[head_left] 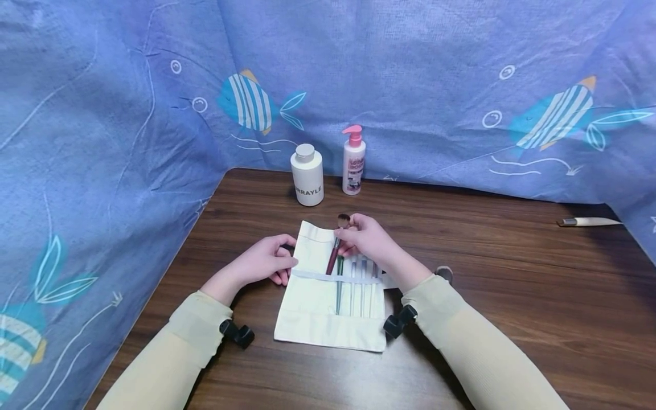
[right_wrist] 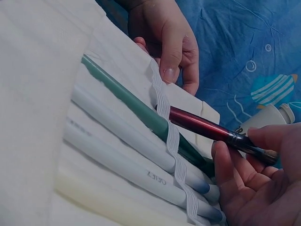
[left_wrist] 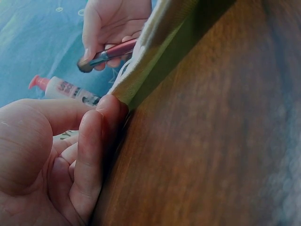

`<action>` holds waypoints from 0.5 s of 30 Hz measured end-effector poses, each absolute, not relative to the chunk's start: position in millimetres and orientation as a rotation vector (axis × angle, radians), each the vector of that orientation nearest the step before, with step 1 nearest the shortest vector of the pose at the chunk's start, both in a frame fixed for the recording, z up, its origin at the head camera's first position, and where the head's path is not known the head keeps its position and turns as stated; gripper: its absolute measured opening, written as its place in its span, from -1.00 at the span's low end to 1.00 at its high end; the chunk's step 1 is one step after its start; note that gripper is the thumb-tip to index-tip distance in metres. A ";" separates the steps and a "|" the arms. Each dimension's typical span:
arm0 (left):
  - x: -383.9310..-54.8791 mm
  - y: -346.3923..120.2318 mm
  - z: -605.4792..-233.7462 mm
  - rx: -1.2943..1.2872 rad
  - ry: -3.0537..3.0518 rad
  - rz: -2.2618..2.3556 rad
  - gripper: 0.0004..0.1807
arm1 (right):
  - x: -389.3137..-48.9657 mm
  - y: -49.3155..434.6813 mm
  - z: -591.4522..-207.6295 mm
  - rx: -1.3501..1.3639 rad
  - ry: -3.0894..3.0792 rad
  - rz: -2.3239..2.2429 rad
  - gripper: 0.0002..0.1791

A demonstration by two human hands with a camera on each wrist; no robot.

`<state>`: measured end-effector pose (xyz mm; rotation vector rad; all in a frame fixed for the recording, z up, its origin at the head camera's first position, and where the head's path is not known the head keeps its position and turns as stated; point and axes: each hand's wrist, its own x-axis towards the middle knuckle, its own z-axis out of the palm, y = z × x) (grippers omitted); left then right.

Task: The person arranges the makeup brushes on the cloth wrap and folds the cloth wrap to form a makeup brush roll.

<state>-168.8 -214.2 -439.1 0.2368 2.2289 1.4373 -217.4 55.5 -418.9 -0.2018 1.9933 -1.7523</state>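
Observation:
A cream cloth brush roll (head_left: 307,307) lies spread on the table, with a white elastic band (right_wrist: 173,136) across it. My left hand (head_left: 263,259) pinches the roll's left edge between thumb and fingers. In my right hand (head_left: 371,240), thumb and fingers hold a dark red makeup brush (right_wrist: 200,123) near its ferrule, dark bristles pointing away. The handle's far end meets the elastic band; whether it passes underneath is hard to tell. Beside it, a green brush (right_wrist: 124,96) and several pale brushes (right_wrist: 124,157) sit under the band, their lower ends inside the roll's pocket.
Behind the roll stand a white bottle (head_left: 308,182) with a grey cap and a white bottle with a pink pump (head_left: 353,165). A pale-handled brush (head_left: 589,221) lies at the table's far right. Blue fish-patterned cloth (head_left: 400,85) hangs along the back and sides.

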 end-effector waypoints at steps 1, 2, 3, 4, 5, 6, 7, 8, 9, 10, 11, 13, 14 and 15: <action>-168.9 -214.1 -439.1 0.234 2.231 1.436 -0.58 | -217.6 55.3 -418.9 -0.203 2.002 -1.742 -0.79; -168.9 -214.1 -438.9 0.232 2.232 1.434 -0.58 | -217.8 55.1 -418.7 -0.205 2.009 -1.733 -0.78; -168.9 -214.2 -438.9 0.237 2.233 1.433 -0.57 | -217.9 55.2 -418.4 -0.210 2.017 -1.723 -0.76; -168.7 -214.2 -438.6 0.238 2.234 1.432 -0.57 | -217.9 55.2 -418.3 -0.213 2.023 -1.714 -0.74; -168.5 -214.1 -438.2 0.236 2.235 1.431 -0.58 | -218.1 55.1 -418.3 -0.216 2.027 -1.709 -0.73; -168.4 -213.9 -438.0 0.234 2.235 1.430 -0.58 | -218.1 55.0 -418.3 -0.218 2.030 -1.705 -0.72; -168.3 -213.9 -437.8 0.236 2.236 1.431 -0.58 | -218.1 54.9 -418.3 -0.217 2.030 -1.704 -0.73; -168.1 -213.8 -437.7 0.238 2.235 1.433 -0.57 | -218.0 54.9 -418.3 -0.216 2.029 -1.707 -0.74; -168.1 -213.7 -437.9 0.241 2.234 1.435 -0.57 | -217.8 54.8 -418.2 -0.214 2.025 -1.712 -0.76; -168.0 -213.4 -437.8 0.237 2.234 1.436 -0.57 | -217.8 54.6 -418.3 -0.210 2.021 -1.719 -0.78; -168.0 -213.4 -438.1 0.240 2.232 1.438 -0.57 | -217.8 54.4 -418.4 -0.208 2.015 -1.724 -0.79; -168.1 -213.3 -438.6 0.240 2.232 1.439 -0.57 | -217.8 54.4 -418.6 -0.203 2.005 -1.734 -0.81; -168.2 -213.1 -438.7 0.240 2.232 1.439 -0.57 | -217.9 54.6 -418.7 -0.200 2.001 -1.737 -0.82; -168.3 -213.0 -438.5 0.243 2.232 1.441 -0.56 | -218.0 54.8 -418.8 -0.199 1.999 -1.738 -0.82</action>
